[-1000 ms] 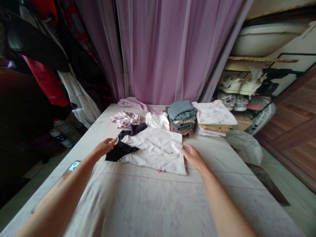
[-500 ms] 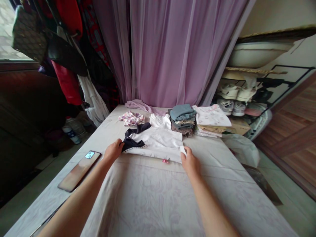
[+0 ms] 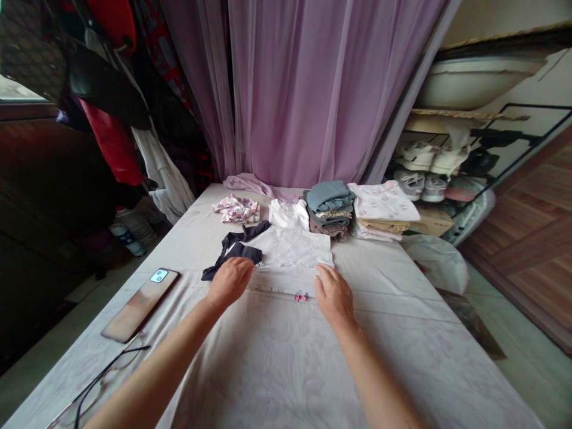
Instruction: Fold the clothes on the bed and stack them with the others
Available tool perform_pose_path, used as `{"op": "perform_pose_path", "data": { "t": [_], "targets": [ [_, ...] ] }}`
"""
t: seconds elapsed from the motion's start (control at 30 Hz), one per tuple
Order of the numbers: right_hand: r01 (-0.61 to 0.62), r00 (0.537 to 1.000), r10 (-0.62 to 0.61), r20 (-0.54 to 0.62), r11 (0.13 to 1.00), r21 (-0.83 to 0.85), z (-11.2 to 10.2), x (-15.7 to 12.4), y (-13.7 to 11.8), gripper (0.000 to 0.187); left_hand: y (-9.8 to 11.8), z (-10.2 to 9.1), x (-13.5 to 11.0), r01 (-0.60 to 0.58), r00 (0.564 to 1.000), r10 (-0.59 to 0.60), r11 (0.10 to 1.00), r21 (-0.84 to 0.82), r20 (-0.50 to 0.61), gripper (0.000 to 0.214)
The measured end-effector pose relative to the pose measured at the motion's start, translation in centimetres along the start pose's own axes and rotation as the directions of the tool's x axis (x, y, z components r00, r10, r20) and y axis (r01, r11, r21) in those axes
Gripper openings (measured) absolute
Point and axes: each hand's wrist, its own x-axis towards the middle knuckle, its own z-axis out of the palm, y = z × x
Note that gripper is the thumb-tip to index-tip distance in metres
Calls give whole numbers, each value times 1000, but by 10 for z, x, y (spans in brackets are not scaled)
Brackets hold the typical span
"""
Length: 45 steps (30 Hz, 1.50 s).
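Note:
A white short-sleeved top (image 3: 292, 250) lies flat on the pale sheet (image 3: 268, 363), with a navy sleeve or trim (image 3: 236, 245) bunched at its left side. My left hand (image 3: 230, 283) rests palm down on the top's near left part, beside the navy cloth. My right hand (image 3: 335, 295) lies on its near right corner. Neither hand visibly grips the cloth. A small pink bow (image 3: 301, 297) sits on the near edge between my hands.
Folded stacks of clothes (image 3: 328, 205) and a floral garment (image 3: 235, 210) lie at the far end, before a lilac curtain (image 3: 304, 89). A phone (image 3: 140, 304) and dark-framed glasses (image 3: 107, 381) are at left. A white bag (image 3: 435, 265) is beyond the right edge.
My hands have moved closer together and now lie on the top. The navy cloth is bunched further left, and the phone and glasses show more fully.

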Motion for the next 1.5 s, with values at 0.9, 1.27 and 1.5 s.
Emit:
{"op": "perform_pose_path", "data": {
  "t": [0.9, 1.27, 1.5],
  "targets": [
    [-359, 926, 364, -102, 931, 60, 0, -16, 59, 37, 12, 51, -6, -11, 999, 14, 998, 63, -49, 47],
    [-214, 922, 261, -285, 959, 186, 14, -23, 65, 25, 13, 53, -10, 16, 997, -5, 992, 124, -82, 44],
    [-181, 926, 248, -283, 953, 244, 8, -40, 81, 27, 16, 52, -21, 23, 995, -14, 996, 91, -96, 41]
  ]
}}
